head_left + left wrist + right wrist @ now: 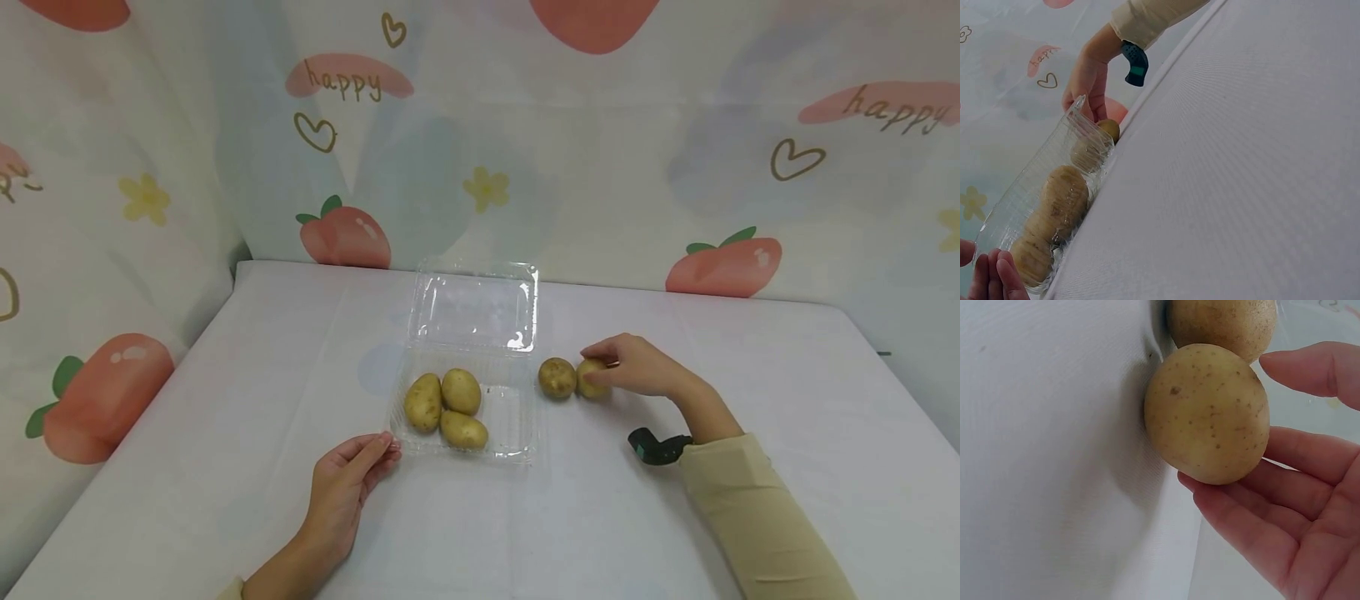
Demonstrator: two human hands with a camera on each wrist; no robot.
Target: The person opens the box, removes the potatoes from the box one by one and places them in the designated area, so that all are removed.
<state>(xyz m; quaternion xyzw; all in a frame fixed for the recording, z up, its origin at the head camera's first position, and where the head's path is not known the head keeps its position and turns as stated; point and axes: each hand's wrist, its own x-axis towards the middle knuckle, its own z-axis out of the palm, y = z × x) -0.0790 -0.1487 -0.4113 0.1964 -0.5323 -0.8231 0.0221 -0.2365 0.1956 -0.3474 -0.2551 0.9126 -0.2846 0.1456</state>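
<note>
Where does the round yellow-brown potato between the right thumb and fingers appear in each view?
Head: the round yellow-brown potato is right of and below centre, partly covered.
Left wrist: the potato is left of and slightly above centre, under the bare right hand.
Right wrist: the potato is large, above and right of centre.
Shared landmark: the bare right hand.

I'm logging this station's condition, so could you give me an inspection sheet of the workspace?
Surface: white cloth, faint creases.
Job's things: open clear container holding three potatoes; two more potatoes side by side on the cloth to its right.
Clutter: nothing seen.
Hands: left hand pinches the container's near left corner; right hand has thumb and fingers at the rightmost potato, grip unclear; dark device at the right wrist.
Cables: nothing seen.
Surroundings: backdrop printed with fruit, hearts and "happy".
</note>
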